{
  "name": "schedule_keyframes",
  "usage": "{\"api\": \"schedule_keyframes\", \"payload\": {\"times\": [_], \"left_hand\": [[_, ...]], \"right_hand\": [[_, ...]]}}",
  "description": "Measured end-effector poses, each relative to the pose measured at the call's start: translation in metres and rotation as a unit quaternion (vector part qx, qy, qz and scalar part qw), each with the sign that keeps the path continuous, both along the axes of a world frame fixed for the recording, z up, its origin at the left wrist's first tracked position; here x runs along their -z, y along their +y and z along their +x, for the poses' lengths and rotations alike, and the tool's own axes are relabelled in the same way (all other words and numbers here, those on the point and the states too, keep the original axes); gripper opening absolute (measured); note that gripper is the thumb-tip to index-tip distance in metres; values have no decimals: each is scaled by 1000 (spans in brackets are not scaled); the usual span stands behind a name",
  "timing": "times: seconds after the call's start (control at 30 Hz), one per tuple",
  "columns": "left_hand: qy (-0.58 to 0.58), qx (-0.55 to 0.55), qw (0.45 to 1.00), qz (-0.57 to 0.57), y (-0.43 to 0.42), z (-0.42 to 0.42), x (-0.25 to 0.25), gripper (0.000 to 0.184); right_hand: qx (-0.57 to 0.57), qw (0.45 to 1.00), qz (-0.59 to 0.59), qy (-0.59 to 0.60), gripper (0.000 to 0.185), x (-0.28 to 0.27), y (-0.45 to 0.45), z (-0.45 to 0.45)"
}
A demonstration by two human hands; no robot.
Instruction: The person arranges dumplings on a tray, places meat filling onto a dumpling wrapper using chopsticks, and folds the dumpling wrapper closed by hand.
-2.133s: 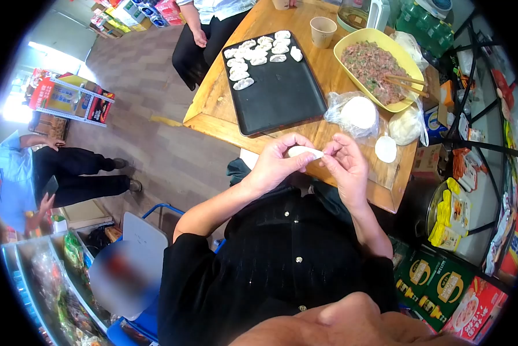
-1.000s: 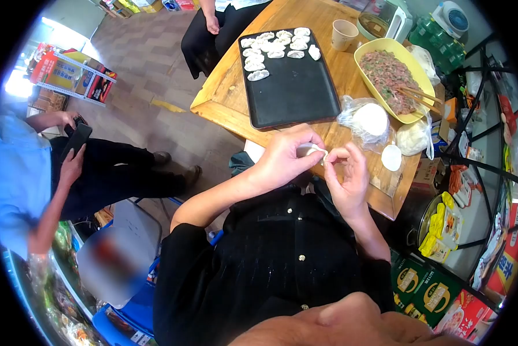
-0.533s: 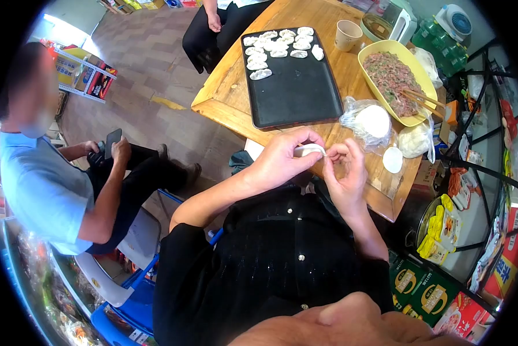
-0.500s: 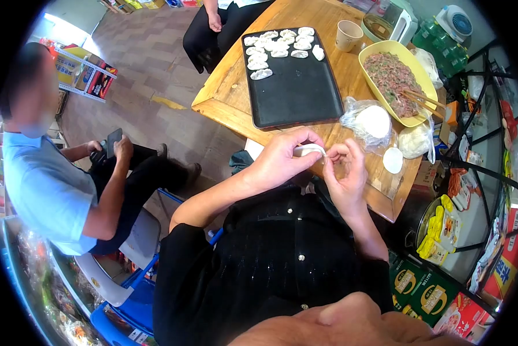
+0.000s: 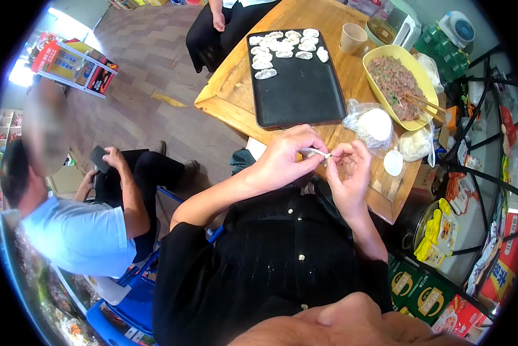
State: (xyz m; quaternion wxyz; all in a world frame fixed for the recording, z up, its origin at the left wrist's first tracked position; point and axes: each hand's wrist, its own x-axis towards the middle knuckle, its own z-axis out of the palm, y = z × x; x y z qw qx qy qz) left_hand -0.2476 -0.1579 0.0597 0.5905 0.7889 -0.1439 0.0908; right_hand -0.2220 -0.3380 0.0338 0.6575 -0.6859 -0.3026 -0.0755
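Observation:
In front of my chest, a folded white dumpling (image 5: 313, 151) is held between both hands over the table's near edge. My left hand (image 5: 286, 157) wraps round its body, thumb and fingers closed. My right hand (image 5: 351, 170) pinches its right end with thumb and forefinger. Just beyond lies a black baking tray (image 5: 299, 95), with several finished dumplings (image 5: 283, 53) at its far end. A stack of round wrappers (image 5: 376, 124) sits in a plastic bag right of my hands, and one loose wrapper (image 5: 393, 163) lies nearer. Minced filling (image 5: 393, 81) with chopsticks (image 5: 426, 105) fills a yellow bowl (image 5: 426, 76).
Wooden table (image 5: 224, 86) carries a paper cup (image 5: 353, 38) and a bagged pale lump (image 5: 414, 145). Shelving (image 5: 484, 173) with packets stands close on the right. A seated person (image 5: 80, 230) holds a phone at left; another person's hand (image 5: 218, 22) shows beyond the table.
The dumpling's edge has turned thinner towards me as my fingers press its right end. The seated person at left has leaned lower and moved the phone leftward. My view has shifted slightly.

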Motion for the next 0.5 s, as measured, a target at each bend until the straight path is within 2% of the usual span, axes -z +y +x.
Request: {"api": "schedule_keyframes", "payload": {"times": [0.1, 0.3, 0.37, 0.43, 0.5], "left_hand": [[-13, 10, 1000, 21, 2, 0, 2, 13], [24, -17, 1000, -1, 0, -6, -1, 14], [140, -16, 986, -93, 2, -8, 1, 14], [138, -11, 976, -166, 1, -5, 12, 10], [113, -12, 977, -179, -1, -4, 9, 8]], "right_hand": [[0, 998, -64, -20, 56, -4, -2, -1], [17, 992, -95, -87, 53, -3, 1, 1], [23, 992, -91, -81, 53, -2, 0, 1], [26, 993, -90, -71, 55, -3, -2, 4], [0, 996, -68, -50, 57, -1, -3, 4]]}}
